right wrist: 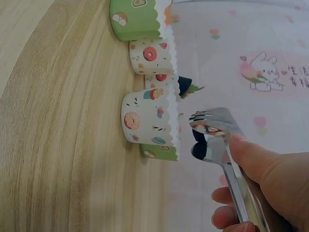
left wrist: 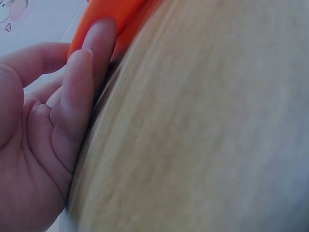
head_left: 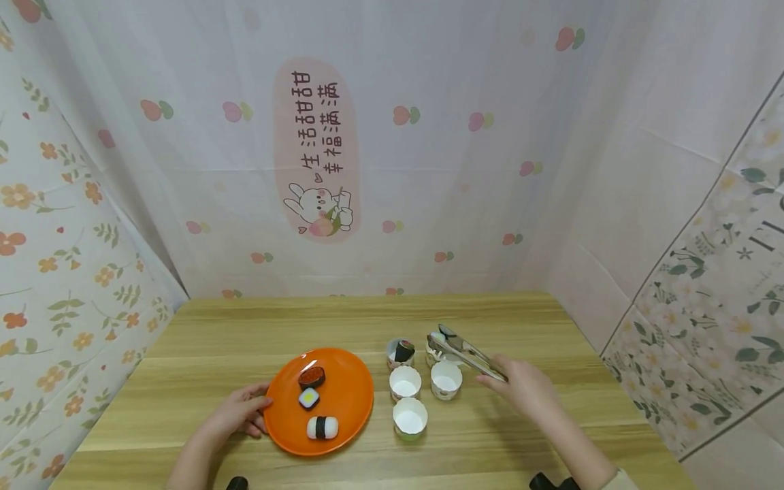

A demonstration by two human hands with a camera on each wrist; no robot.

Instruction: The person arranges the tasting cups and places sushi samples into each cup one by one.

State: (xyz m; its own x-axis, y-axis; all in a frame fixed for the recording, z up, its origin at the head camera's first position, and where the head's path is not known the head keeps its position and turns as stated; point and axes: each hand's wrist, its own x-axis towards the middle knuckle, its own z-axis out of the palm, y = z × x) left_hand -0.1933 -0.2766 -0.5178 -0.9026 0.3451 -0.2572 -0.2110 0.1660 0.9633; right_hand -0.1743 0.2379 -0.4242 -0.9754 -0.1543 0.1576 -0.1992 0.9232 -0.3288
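My left hand [head_left: 241,412] pinches the left rim of an orange plate [head_left: 288,425]; the left wrist view shows fingertips [left wrist: 99,41] at the rim. On the plate lie a red-topped sushi roll [head_left: 312,377], a small roll with a yellow centre [head_left: 309,398] and a white sushi piece with a black band [head_left: 322,427]. My right hand [head_left: 520,384] grips metal tongs [right wrist: 234,179]. Their tips are over the far right paper cup [head_left: 433,357], around a small, partly hidden dark and white piece. A black cone-shaped sushi piece [head_left: 404,351] sits in the far left cup [head_left: 395,364].
Nearer me stand a left middle cup [head_left: 405,393], a right front cup [head_left: 446,390] and a green-sided cup [head_left: 410,430], white inside. All the cups are close together on the wooden table [head_left: 490,435], right of the plate. A printed curtain [head_left: 429,204] hangs behind.
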